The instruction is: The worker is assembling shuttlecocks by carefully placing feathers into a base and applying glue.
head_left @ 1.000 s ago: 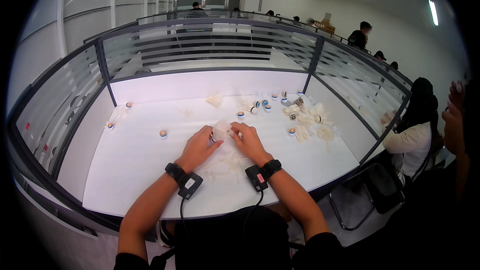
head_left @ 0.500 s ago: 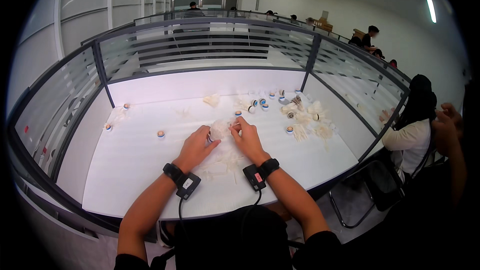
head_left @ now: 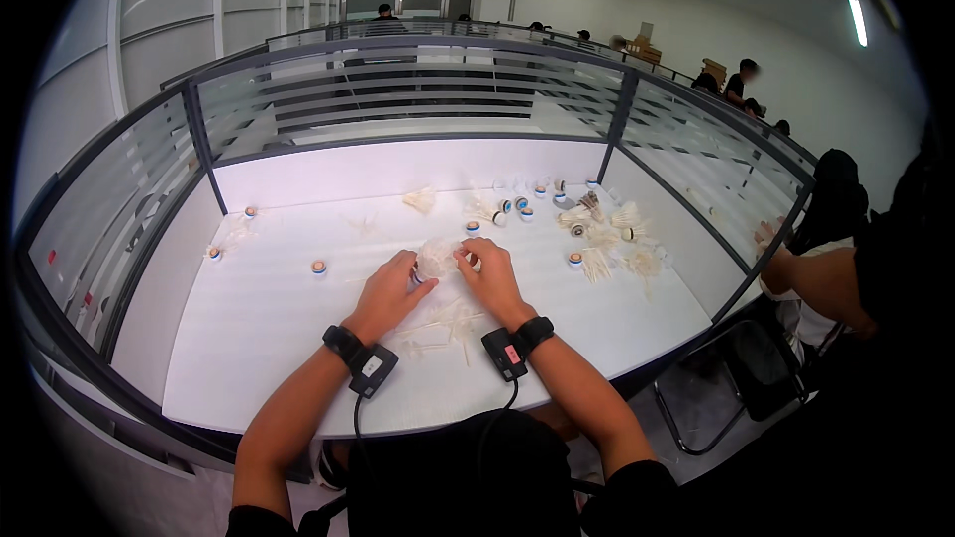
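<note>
A pale feathered shuttlecock (head_left: pixel 436 257) is held just above the middle of the white table, its feather skirt turned up. My left hand (head_left: pixel 386 293) is closed round its left and lower side. On the other side, the fingers of my right hand (head_left: pixel 487 276) are pinched at the skirt's edge; exactly which feather they grip is too small to tell. Loose feather pieces (head_left: pixel 443 328) lie scattered on the table between my wrists. Just beyond my right hand stands a cork shuttlecock base (head_left: pixel 473 228) with a blue and white band.
More cork bases (head_left: pixel 318 267) stand at the left. A feather bundle (head_left: pixel 419 200) lies farther back. Shuttlecocks, bases and feathers crowd the back right (head_left: pixel 602 229). A framed partition (head_left: pixel 408 154) surrounds the table's back and sides. Another person's arm (head_left: pixel 821 283) is at the right.
My right fingers have shifted slightly at the shuttlecock's edge; my left hand keeps its hold. At the far right, another person's raised hands have come down, and an arm now reaches toward the partition.
</note>
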Demonstrator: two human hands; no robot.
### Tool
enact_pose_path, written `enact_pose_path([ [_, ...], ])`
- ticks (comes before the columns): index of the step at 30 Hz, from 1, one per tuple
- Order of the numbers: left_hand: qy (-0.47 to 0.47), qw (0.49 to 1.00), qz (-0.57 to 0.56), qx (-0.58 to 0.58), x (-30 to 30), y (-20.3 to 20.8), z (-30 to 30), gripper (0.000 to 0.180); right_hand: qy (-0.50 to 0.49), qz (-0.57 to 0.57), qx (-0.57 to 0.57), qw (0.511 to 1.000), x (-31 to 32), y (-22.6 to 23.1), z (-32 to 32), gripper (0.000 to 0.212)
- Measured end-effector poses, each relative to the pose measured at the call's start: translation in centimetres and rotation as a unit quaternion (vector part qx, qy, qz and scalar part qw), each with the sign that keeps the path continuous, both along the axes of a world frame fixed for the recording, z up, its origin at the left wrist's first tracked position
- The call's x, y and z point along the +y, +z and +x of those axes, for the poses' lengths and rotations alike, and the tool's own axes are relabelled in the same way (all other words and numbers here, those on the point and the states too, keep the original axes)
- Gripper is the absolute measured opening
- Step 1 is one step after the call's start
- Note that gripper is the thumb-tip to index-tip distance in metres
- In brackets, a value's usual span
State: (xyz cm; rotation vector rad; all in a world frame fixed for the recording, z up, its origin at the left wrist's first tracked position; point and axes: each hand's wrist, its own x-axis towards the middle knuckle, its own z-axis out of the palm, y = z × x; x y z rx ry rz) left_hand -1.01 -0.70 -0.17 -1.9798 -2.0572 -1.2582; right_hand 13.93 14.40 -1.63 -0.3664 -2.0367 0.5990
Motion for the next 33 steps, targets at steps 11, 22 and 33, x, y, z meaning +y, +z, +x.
enact_pose_path([
  [11, -0.001, 1.0, -0.002, -0.029, 0.3, 0.0, -0.1, 0.038, 0.005, -0.005, 0.016, 1.0, -0.1, 0.3, -0.2, 0.018],
  [22, 0.028, 0.999, 0.013, -0.024, 0.5, -0.6, -0.4, 0.049, 0.086, -0.079, -0.009, 0.993, -1.1, 1.1, 0.0, 0.02],
  [33, 0.061, 0.998, 0.001, 0.003, 0.5, -0.6, -0.6, 0.054, 0.117, -0.102, -0.022, 0.988, -0.9, 0.8, -0.1, 0.02],
])
